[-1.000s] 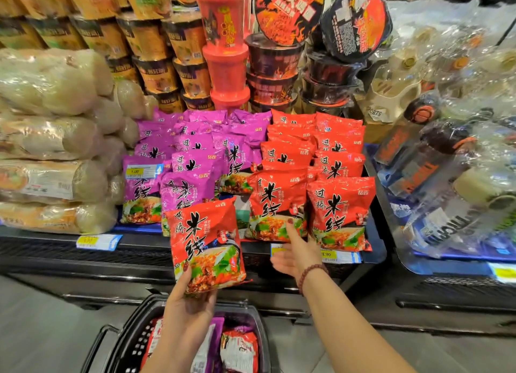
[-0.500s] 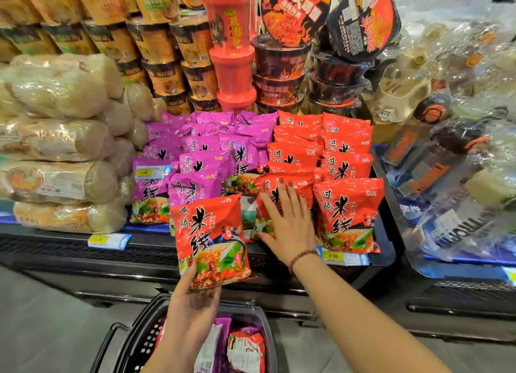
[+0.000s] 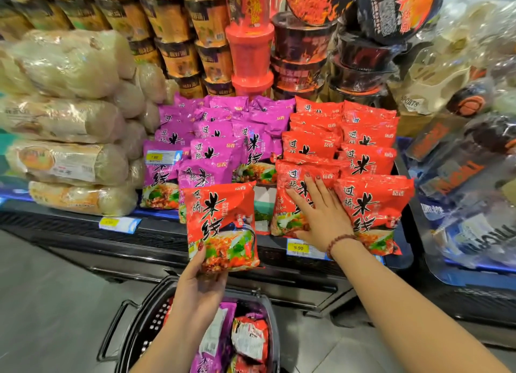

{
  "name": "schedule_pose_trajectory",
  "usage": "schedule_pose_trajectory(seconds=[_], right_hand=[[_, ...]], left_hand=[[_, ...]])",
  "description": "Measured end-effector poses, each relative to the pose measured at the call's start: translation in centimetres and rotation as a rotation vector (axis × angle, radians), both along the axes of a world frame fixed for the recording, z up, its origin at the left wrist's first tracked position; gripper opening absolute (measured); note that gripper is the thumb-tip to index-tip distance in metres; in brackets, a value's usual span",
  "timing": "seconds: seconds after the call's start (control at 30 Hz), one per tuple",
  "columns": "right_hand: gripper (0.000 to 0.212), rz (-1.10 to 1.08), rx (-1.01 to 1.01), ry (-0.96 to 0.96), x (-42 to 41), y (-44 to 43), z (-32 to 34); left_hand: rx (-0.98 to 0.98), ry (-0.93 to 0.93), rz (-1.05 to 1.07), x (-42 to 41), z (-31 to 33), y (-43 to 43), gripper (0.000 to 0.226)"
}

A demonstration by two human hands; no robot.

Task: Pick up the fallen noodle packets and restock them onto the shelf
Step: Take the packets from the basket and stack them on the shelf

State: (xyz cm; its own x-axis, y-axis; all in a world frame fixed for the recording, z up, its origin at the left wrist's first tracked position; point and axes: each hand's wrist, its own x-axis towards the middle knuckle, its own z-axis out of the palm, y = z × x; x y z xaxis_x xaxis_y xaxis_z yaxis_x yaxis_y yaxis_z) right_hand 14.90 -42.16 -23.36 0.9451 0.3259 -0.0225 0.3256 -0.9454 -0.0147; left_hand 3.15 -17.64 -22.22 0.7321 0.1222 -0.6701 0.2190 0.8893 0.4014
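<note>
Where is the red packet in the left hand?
Head view, centre: the red noodle packet is above the basket, in front of the purple packets.

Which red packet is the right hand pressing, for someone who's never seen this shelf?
On the shelf, find the red packets right of the purple ones. Take the front row's left packet. Only it has the right hand flat on it.

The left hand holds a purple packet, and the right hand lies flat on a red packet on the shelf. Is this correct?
No: the head view shows the left hand holding a red packet, not purple. The right hand does lie flat on a shelved red packet.
</note>
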Motion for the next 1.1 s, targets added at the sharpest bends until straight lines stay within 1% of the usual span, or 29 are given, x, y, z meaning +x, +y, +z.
schedule_pose_trajectory(seconds=[0.03,0.07,0.1,0.13,0.17,0.2,0.23,0.27,0.33,0.37,0.4,0.43,0.47,0.5,0.57,0.6,0.63,0.7,0.77,0.87,0.9,0.93,0.97,1.0,1.03,1.1], right_hand=[[0.102,0.002,-0.001,0.03,0.2,0.1,0.1],[0.102,0.001,-0.002,0.058,0.2,0.2,0.2],[0.101,0.001,-0.005,0.082,0.2,0.2,0.5],[0.1,0.001,-0.006,0.098,0.0,0.1,0.7],[0.098,0.004,0.005,0.1,-0.3,0.0,1.1],[0.094,0.004,0.043,0.096,-0.6,0.0,1.4],[0.09,-0.001,0.139,0.076,-1.0,0.1,1.8],[0.086,-0.03,0.305,0.047,-1.5,0.4,2.4],[0.079,-0.156,0.739,0.05,-2.4,1.2,3.9],[0.074,-0.23,0.949,0.112,-2.6,1.6,5.0],[0.067,-0.301,1.128,0.224,-2.8,2.0,6.3],[0.057,-0.349,1.271,0.356,-2.7,2.1,7.5],[0.045,-0.374,1.347,0.472,-2.6,2.2,8.5],[0.036,-0.373,1.369,0.525,-2.0,2.1,8.8],[0.037,-0.372,1.404,0.53,-0.8,1.5,9.4],[0.041,-0.397,1.416,0.508,-0.3,1.3,9.8],[0.036,-0.419,1.409,0.483,0.4,1.0,9.9],[0.02,-0.437,1.402,0.461,1.6,0.5,10.5],[0.022,-0.445,1.381,0.429,3.2,-0.3,10.9],[0.038,-0.45,1.332,0.406,5.3,-1.5,11.7],[0.035,-0.452,1.352,0.398,6.2,-2.1,11.9],[0.028,-0.445,1.389,0.382,7.2,-2.5,12.3],[0.019,-0.435,1.415,0.349,8.1,-3.1,12.8],[0.016,-0.436,1.428,0.3,9.3,-3.6,13.3],[0.015,-0.44,1.437,0.251,10.6,-4.1,13.6],[0.014,-0.456,1.456,0.16,13.3,-5.0,14.0]], left_hand=[[-0.006,0.002,-0.012,0.2,0.0,-0.1,0.05],[-0.014,-0.004,-0.016,0.5,0.2,-0.4,0.038],[-0.022,-0.011,-0.01,0.7,0.3,-0.6,0.021],[-0.029,-0.009,-0.01,1.0,0.4,-1.0,0.014],[-0.035,-0.027,-0.024,1.4,0.7,-1.3,0.023],[-0.043,-0.044,-0.042,1.8,0.7,-1.6,0.045],[-0.058,-0.052,-0.048,2.2,0.7,-1.8,0.062],[-0.075,-0.077,-0.054,2.6,0.8,-2.2,0.064],[-0.085,-0.136,-0.088,3.5,1.5,-3.2,0.044],[-0.084,-0.147,-0.094,4.0,2.0,-3.9,0.036],[-0.081,-0.146,-0.089,4.6,2.4,-4.5,0.032],[-0.074,-0.159,-0.088,5.3,2.7,-5.2,0.033],[-0.062,-0.191,-0.097,6.1,3.1,-5.8,0.037],[-0.039,-0.237,-0.12,6.8,3.5,-6.5,0.042],[0.041,-0.328,-0.184,8.2,4.2,-7.6,0.045],[0.11,-0.362,-0.225,8.8,4.6,-8.0,0.044],[0.189,-0.385,-0.267,9.2,4.9,-8.4,0.044],[0.334,-0.393,-0.338,10.2,5.4,-8.7,0.044],[0.525,-0.406,-0.385,11.4,5.3,-8.5,0.048],[0.875,-0.493,-0.477,12.5,3.7,-7.1,0.053],[1.013,-0.53,-0.491,12.6,2.5,-6.3,0.052],[1.184,-0.56,-0.499,12.6,1.2,-5.5,0.051],[1.39,-0.569,-0.522,12.5,-0.1,-4.6,0.051],[1.567,-0.563,-0.552,12.4,-1.4,-3.8,0.051],[1.708,-0.537,-0.598,12.3,-2.5,-3.1,0.052],[1.859,-0.489,-0.704,12.1,-4.4,-2.2,0.052]])
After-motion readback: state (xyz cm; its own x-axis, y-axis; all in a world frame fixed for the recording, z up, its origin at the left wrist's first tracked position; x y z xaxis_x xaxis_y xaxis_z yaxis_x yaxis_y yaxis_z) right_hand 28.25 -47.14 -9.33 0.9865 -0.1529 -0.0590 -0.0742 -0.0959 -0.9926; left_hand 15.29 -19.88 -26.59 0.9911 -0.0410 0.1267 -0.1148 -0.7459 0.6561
